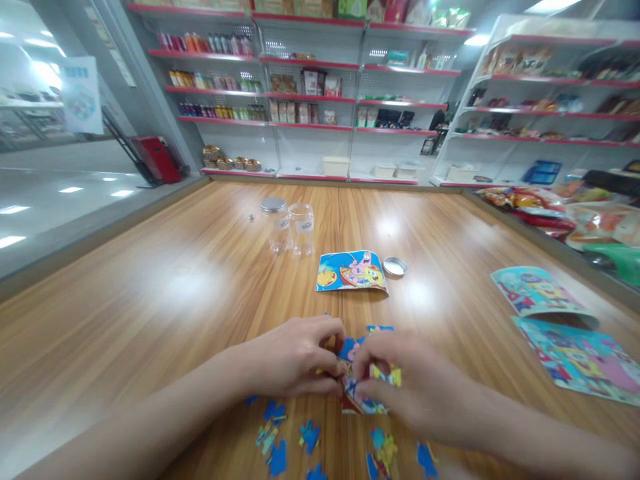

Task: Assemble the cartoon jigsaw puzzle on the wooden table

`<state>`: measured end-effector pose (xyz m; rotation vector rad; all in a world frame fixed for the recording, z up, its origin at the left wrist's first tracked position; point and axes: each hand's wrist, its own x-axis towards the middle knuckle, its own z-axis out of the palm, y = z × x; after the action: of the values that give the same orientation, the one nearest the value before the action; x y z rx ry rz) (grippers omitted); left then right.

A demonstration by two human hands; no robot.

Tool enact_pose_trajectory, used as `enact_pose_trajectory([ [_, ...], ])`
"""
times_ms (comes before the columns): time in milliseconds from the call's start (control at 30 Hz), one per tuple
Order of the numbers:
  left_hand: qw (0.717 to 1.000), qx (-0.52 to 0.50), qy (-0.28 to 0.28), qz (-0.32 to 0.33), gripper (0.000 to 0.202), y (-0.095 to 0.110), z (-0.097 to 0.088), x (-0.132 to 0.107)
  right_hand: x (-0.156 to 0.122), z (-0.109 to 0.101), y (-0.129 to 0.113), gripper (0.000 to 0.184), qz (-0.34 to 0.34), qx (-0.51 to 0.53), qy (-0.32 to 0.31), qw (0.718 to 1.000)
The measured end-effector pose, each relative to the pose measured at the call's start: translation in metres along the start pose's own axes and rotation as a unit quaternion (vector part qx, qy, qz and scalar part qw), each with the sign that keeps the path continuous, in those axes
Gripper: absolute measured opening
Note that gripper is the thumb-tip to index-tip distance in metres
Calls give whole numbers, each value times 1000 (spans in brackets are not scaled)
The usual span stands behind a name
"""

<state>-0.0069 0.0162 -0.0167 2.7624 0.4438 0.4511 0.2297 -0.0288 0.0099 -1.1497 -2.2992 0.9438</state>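
Note:
A partly joined jigsaw puzzle [353,393] with cartoon figures lies on the table in front of me. At its left edge my left hand [305,357] is closed, with curled fingertips pressed to the pieces. My right hand [400,373] bends over the right side, thumb and fingers pinched on the puzzle; what lies under the fingertips is partly hidden. Loose jigsaw pieces [278,457] in blue and yellow are scattered below the left hand, and more loose pieces [385,453] lie below the right. Beyond the hands rests a curled picture sheet [350,272] with matching cartoon figures.
Two clear plastic jars [301,233] stand farther back, one with a silver lid. A loose silver lid [395,267] lies beside the picture sheet. Two more picture sheets [580,357] lie at right, near bagged snacks [535,207]. Stocked shelves [313,63] stand behind the table [150,267].

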Motion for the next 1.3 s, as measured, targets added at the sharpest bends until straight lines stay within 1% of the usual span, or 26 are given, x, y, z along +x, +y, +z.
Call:
enact_pose_trajectory([
  [67,1000,0,14,3,23,0,0,1,14,-11,22,7,3,0,72,997],
  [100,1000,0,21,4,22,0,1,1,19,-14,33,6,14,6,91,996],
  [200,999,-1,32,18,21,1,3,1,28,-12,61,9,27,38,98,994],
  [267,999,-4,30,32,21,3,4,2,28,-8,67,14,20,49,100,994],
  [333,999,-7,26,40,22,6,6,2,27,-5,64,16,-2,36,97,995],
  [433,999,-3,28,41,21,10,7,3,26,-6,56,13,-32,-7,84,996],
  [567,999,7,27,45,17,11,7,3,26,-7,52,6,-5,-1,91,996],
  [667,999,7,27,47,16,10,7,3,25,-6,54,6,5,21,89,996],
  [867,999,8,17,38,18,11,8,3,23,-5,54,5,-6,1,103,995],
  [1000,999,6,14,32,20,12,7,3,23,-6,53,3,-7,20,98,995],
  [1133,999,5,15,31,20,12,7,2,23,-6,53,7,-19,7,95,995],
  [1300,999,2,17,36,20,11,7,2,24,-6,53,14,-50,-19,94,994],
])
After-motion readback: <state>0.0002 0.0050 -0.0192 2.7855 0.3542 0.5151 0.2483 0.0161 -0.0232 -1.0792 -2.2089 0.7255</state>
